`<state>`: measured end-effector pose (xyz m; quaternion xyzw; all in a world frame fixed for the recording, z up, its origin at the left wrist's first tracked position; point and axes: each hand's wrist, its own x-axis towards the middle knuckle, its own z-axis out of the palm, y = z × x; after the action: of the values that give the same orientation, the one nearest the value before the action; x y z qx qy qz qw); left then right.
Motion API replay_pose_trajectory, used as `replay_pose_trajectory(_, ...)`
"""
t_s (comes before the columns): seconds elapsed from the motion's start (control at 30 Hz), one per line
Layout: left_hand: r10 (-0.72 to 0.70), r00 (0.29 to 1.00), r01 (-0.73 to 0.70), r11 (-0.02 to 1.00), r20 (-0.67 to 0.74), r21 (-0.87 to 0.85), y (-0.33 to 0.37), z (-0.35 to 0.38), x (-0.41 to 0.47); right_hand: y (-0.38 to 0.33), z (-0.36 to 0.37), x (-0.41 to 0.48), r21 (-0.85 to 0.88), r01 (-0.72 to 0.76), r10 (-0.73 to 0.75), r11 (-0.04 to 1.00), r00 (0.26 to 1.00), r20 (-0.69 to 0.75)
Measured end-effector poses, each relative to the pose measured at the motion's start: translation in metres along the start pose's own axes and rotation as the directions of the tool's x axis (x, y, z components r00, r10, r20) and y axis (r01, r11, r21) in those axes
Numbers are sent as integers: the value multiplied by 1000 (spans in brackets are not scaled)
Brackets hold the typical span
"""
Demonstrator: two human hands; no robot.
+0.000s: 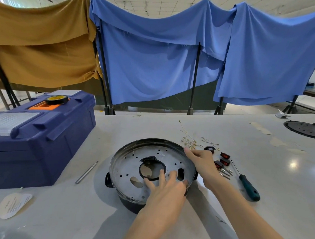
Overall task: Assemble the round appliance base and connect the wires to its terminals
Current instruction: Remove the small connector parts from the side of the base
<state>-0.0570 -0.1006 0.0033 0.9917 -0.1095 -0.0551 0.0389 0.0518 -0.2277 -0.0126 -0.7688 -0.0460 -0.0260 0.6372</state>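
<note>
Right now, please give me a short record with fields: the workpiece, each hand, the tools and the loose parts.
workpiece: perforated metal plate on black round base
left hand: flat on plate, fingers spread beside centre hole
right hand: at plate's right rim; grip unclear
tools: teal-handled screwdriver at right; metal rod at left
parts: red rocker switches and wires beyond right hand
other: blue toolbox at left, tape roll on it

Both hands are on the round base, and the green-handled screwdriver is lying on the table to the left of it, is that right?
Not quite: the head view shows the green-handled screwdriver lying on the table to the right of the round base, not the left. The rest holds: the left hand lies flat on the base and the right hand is at its right rim.
</note>
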Motion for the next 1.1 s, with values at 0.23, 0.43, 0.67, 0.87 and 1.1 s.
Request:
replay_pose_trajectory(0.23,-10,1000,10,1000,-9,-24,0,-2,-2,6,-48,2,65,-51,62,997,981,-183)
replay_pose_trajectory(0.43,-2,999,9,986,41,-167,-3,-6,0,23,-89,-1,-465,-112,6,878,975,-223)
replay_pose_trajectory(0.67,-35,996,11,962,-84,-271,-14,-15,2,34,-87,2,-731,-99,-6,675,990,-139)
replay_pose_trajectory(0.87,-60,990,37,982,-124,-184,-19,-13,3,36,-83,2,-792,-49,-43,608,995,-94)
replay_pose_trajectory(1.1,-59,991,34,979,-118,-203,-21,-11,6,35,-76,3,-859,-50,-39,510,996,-81)
